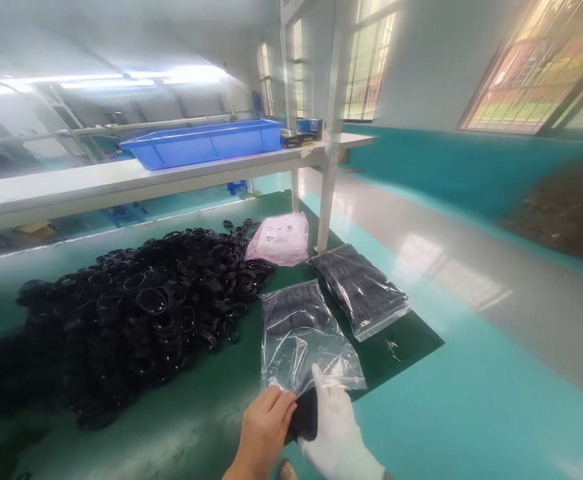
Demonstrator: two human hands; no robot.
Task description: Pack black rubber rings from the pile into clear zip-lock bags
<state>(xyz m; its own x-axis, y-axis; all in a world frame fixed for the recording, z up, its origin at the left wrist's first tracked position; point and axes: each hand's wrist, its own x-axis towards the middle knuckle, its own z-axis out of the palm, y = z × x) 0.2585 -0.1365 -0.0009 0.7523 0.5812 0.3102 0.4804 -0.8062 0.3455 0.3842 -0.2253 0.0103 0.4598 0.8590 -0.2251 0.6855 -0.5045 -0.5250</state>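
My left hand [266, 423], bare, has its fingers closed at the near edge of a clear plastic bag [291, 357]. My right hand [334, 423], in a white glove, is on the bag's mouth with its forefinger stretched over the film. Between my hands is a dark black piece [305, 413] that my right hand seems to grip; its exact kind is hard to make out. Rows of black, cord-like pieces [294, 308] fill the far half of the bag. Right of it lies a second clear bag [359, 287], packed with similar black pieces.
A large heap of black looped bands [151, 303] covers the left of the green table [211, 407]. A pinkish plastic package [281, 237] lies behind the bags, beside a white post [327, 200]. Above, a shelf [71, 180] carries a blue bin [206, 145] and small boxes [299, 138].
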